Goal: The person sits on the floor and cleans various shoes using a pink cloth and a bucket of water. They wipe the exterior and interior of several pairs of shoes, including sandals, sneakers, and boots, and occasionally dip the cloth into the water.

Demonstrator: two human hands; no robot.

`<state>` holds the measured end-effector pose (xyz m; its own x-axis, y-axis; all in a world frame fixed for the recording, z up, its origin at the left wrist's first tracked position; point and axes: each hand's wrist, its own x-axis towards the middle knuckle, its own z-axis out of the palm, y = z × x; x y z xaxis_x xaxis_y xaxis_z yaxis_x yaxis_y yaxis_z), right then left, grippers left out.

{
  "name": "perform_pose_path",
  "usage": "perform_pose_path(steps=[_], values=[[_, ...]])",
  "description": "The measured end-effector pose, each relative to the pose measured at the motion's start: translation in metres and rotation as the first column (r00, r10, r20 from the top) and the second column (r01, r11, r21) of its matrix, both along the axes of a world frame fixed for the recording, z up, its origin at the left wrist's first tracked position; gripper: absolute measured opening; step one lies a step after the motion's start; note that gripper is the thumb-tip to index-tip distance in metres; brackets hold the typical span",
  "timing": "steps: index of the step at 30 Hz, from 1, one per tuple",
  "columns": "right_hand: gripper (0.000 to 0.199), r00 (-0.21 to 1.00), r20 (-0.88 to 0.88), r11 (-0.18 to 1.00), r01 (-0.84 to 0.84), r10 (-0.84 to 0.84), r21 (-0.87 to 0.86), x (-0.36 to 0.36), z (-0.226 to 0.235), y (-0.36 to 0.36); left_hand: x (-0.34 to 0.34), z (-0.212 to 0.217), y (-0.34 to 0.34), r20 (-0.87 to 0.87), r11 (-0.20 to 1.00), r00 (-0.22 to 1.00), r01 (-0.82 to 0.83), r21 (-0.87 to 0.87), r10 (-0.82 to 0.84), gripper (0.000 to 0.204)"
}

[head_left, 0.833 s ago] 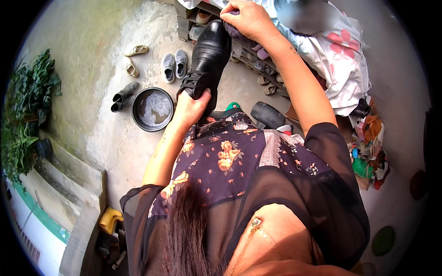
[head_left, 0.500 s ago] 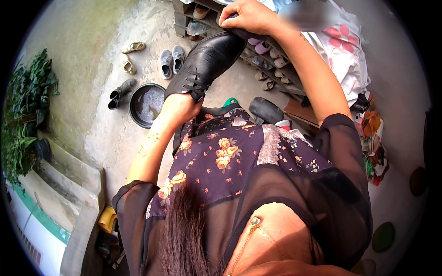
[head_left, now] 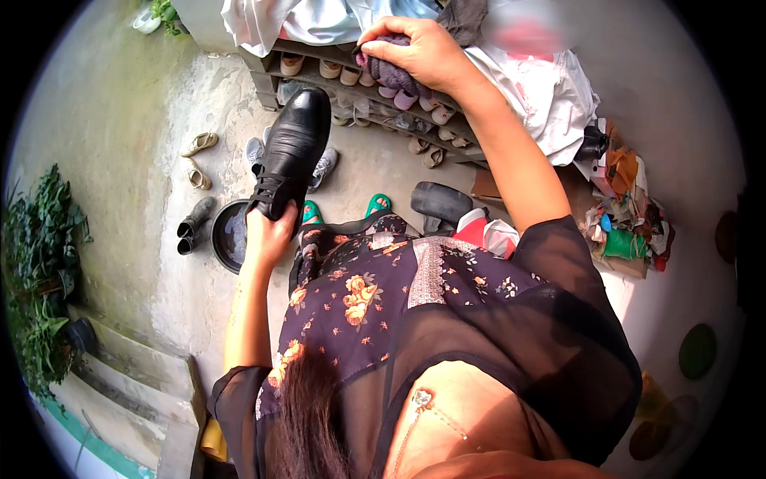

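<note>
A black leather lace-up shoe (head_left: pixel 294 144) is raised in front of me, its toe pointing up and away. My left hand (head_left: pixel 271 233) is closed on its heel end; some fingers are hidden, perhaps inside the opening. Apart from the shoe, farther right, my right hand (head_left: pixel 423 52) clutches a bunched dark purple cloth (head_left: pixel 391 73) above the shoe rack. A round black basin (head_left: pixel 229 239) with liquid in it sits on the ground beside my left wrist.
Several pairs of shoes fill the low rack (head_left: pixel 263 84) at the far side, under white fabric (head_left: pixel 542 104). Grey sneakers (head_left: pixel 323 169), beige shoes (head_left: pixel 198 144) and dark boots (head_left: pixel 194 225) stand on the concrete. Steps (head_left: pixel 152 371) and plants (head_left: pixel 44 239) lie left; a clutter pile (head_left: pixel 626 227) lies right.
The right hand with the cloth has come off the shoe's toe, leaving a gap. My left hand has brought the shoe leftward and turned its toe more upright. The whole view has shifted.
</note>
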<state>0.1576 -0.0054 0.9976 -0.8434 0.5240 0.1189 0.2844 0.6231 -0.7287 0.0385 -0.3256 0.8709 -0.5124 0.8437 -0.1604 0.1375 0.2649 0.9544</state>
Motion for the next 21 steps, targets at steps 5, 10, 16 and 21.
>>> perform_pose_path(steps=[5,10,16,21], values=[[0.021,0.945,-0.006,0.945,0.326,-0.326,-0.014,0.101,0.004,0.097,-0.007,-0.005,-0.004,0.748,0.951,0.635,-0.31,0.021,0.191,0.038],[0.03,0.771,-0.019,0.682,0.573,-0.636,0.454,0.144,-0.028,0.178,0.008,-0.014,-0.012,0.991,0.87,0.133,-0.491,0.048,0.021,0.04],[0.044,0.545,0.415,0.634,0.307,-0.729,0.71,0.182,-0.115,0.267,0.046,-0.037,-0.016,0.983,0.734,-0.028,-0.669,0.117,-0.182,0.045],[0.054,0.609,0.248,0.521,0.322,-0.753,0.79,0.166,-0.142,0.272,0.082,-0.038,-0.006,0.96,0.628,-0.057,-0.767,0.133,-0.273,0.047]])
